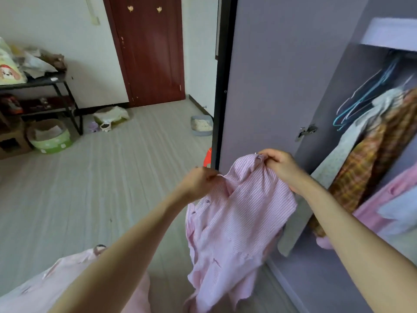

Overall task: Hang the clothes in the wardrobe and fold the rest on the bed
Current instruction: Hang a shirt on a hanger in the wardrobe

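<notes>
A pink striped shirt hangs in front of me, held up by both hands at its collar. My left hand pinches the left side of the collar. My right hand grips the right side, a little higher, and a small metal tip shows just above its fingers. The shirt's lower part dangles near the floor. To the right stands the open wardrobe, with a plaid garment and a pale one hanging inside beside several empty blue hangers.
The wardrobe door stands open just behind the shirt. A pink garment hangs lower right. At the left are a black shelf, a green basin and pet bowls on the wooden floor. A dark red door is behind.
</notes>
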The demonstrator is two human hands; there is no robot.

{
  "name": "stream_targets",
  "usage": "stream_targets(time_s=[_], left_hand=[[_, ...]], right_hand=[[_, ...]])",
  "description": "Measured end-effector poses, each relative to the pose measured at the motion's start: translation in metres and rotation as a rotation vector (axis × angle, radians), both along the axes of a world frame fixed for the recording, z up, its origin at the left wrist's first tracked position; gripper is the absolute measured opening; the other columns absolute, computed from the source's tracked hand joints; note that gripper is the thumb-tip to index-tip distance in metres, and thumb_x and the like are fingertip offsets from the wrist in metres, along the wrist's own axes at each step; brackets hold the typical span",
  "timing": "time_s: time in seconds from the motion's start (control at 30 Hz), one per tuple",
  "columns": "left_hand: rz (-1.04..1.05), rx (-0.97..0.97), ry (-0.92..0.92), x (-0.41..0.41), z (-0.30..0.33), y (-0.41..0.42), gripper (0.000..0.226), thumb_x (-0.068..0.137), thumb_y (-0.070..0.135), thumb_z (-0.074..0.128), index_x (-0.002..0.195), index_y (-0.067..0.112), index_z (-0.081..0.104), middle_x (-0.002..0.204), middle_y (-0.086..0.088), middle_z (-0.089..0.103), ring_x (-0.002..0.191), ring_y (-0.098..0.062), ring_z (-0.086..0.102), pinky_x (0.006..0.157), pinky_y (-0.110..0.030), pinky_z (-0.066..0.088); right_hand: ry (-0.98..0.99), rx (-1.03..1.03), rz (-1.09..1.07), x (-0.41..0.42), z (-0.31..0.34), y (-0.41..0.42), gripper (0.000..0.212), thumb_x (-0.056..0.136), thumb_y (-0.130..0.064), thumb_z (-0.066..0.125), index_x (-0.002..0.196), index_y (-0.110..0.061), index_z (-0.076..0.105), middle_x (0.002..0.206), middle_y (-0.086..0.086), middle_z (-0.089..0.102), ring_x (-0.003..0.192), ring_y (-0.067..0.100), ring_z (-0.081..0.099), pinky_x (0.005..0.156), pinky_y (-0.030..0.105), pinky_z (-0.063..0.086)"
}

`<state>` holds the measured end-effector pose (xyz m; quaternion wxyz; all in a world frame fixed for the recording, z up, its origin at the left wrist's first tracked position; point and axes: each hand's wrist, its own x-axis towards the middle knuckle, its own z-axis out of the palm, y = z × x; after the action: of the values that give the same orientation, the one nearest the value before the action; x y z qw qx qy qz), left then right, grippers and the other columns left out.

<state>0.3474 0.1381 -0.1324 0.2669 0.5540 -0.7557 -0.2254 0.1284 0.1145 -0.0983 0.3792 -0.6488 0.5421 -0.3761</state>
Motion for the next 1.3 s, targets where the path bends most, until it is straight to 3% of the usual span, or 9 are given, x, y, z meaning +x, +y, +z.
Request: stream_targets(time_s=[0.2, 0.37, 0.5, 0.67, 0.87, 1.0, 1.17, 1.27, 1.3], left_hand=[[0.066, 0.418, 0.519, -0.07, 0.046, -0.027, 0.023, 0.094, 0.012, 0.05, 0.08, -0.002, 0.061, 0.071, -0.011, 0.059, 0.053, -0.017, 0.062, 0.056, -0.031, 0.058], [0.065, 0.546, 0.865, -0.133, 0.098, -0.044, 0.023, 0.094, 0.009, 0.051, 0.072, 0.002, 0.057, 0.062, -0.009, 0.059, 0.052, -0.019, 0.06, 0.046, -0.027, 0.055], [0.013, 0.61, 1.072, -0.178, 0.132, -0.045, 0.017, 0.094, 0.004, 0.049, 0.078, 0.002, 0.055, 0.073, -0.012, 0.055, 0.062, -0.022, 0.058, 0.045, -0.03, 0.054], [-0.025, 0.577, 1.18, -0.196, 0.156, -0.049, 0.017, 0.092, 0.009, 0.055, 0.077, 0.002, 0.057, 0.071, -0.01, 0.058, 0.057, -0.02, 0.061, 0.043, -0.028, 0.054], [0.06, 0.355, 0.693, -0.174, 0.131, -0.077, 0.027, 0.092, 0.022, 0.05, 0.088, -0.001, 0.063, 0.077, -0.011, 0.067, 0.052, -0.023, 0.065, 0.044, -0.025, 0.052], [-0.073, 0.193, 0.051, -0.177, 0.11, -0.081, 0.032, 0.093, 0.037, 0.049, 0.1, 0.009, 0.061, 0.093, -0.012, 0.063, 0.085, -0.028, 0.062, 0.083, -0.035, 0.054], [-0.616, 0.045, 0.21, -0.212, 0.116, -0.046, 0.085, 0.078, 0.033, 0.074, 0.146, 0.019, 0.025, 0.134, 0.004, 0.032, 0.122, -0.005, 0.034, 0.102, -0.015, 0.026], [-0.747, -0.021, 0.229, -0.23, 0.122, -0.032, 0.013, 0.085, 0.02, 0.068, 0.094, 0.016, 0.059, 0.088, 0.005, 0.057, 0.078, -0.003, 0.053, 0.075, -0.024, 0.042], [-0.736, -0.038, 0.25, -0.233, 0.124, -0.032, 0.019, 0.089, 0.017, 0.063, 0.072, 0.016, 0.054, 0.069, 0.006, 0.052, 0.062, -0.003, 0.045, 0.063, -0.024, 0.038]], right_hand=[[0.028, -0.135, -0.436, -0.046, -0.019, 0.02, 0.037, 0.09, 0.005, 0.046, 0.124, -0.005, 0.055, 0.123, 0.014, 0.055, 0.111, 0.023, 0.053, 0.085, 0.017, 0.036], [0.215, -0.659, -0.584, -0.057, -0.014, 0.059, 0.018, 0.082, -0.004, 0.065, 0.098, 0.0, 0.059, 0.094, 0.011, 0.058, 0.086, 0.023, 0.056, 0.081, 0.024, 0.042], [0.209, -0.159, -0.356, -0.056, -0.016, 0.063, 0.031, 0.081, -0.04, 0.065, 0.102, -0.019, 0.054, 0.1, -0.003, 0.063, 0.093, 0.019, 0.059, 0.085, 0.032, 0.047], [0.445, 0.061, -0.494, -0.084, -0.022, 0.055, 0.034, 0.095, -0.029, 0.043, 0.064, -0.018, 0.036, 0.063, -0.004, 0.042, 0.074, 0.024, 0.05, 0.072, 0.036, 0.043], [0.399, -0.082, -0.582, -0.16, 0.032, 0.067, 0.029, 0.091, -0.013, 0.054, 0.063, -0.017, 0.054, 0.073, 0.007, 0.057, 0.077, 0.023, 0.054, 0.065, 0.035, 0.039], [0.431, -0.291, -0.497, -0.18, 0.096, 0.064, 0.012, 0.083, 0.005, 0.057, 0.086, 0.004, 0.069, 0.088, 0.015, 0.069, 0.087, 0.029, 0.061, 0.075, 0.03, 0.042], [0.474, -0.307, -0.404, -0.161, 0.134, 0.054, 0.032, 0.08, 0.0, 0.058, 0.074, -0.028, 0.046, 0.081, -0.006, 0.054, 0.076, 0.022, 0.056, 0.071, 0.034, 0.046], [0.505, -0.333, -0.411, -0.154, 0.14, 0.056, 0.032, 0.079, -0.006, 0.063, 0.073, -0.029, 0.041, 0.07, -0.009, 0.049, 0.057, 0.006, 0.045, 0.057, 0.027, 0.037], [0.474, -0.341, -0.427, -0.155, 0.141, 0.06, 0.032, 0.078, -0.007, 0.065, 0.073, -0.028, 0.041, 0.065, -0.008, 0.049, 0.052, 0.001, 0.043, 0.053, 0.025, 0.034]])
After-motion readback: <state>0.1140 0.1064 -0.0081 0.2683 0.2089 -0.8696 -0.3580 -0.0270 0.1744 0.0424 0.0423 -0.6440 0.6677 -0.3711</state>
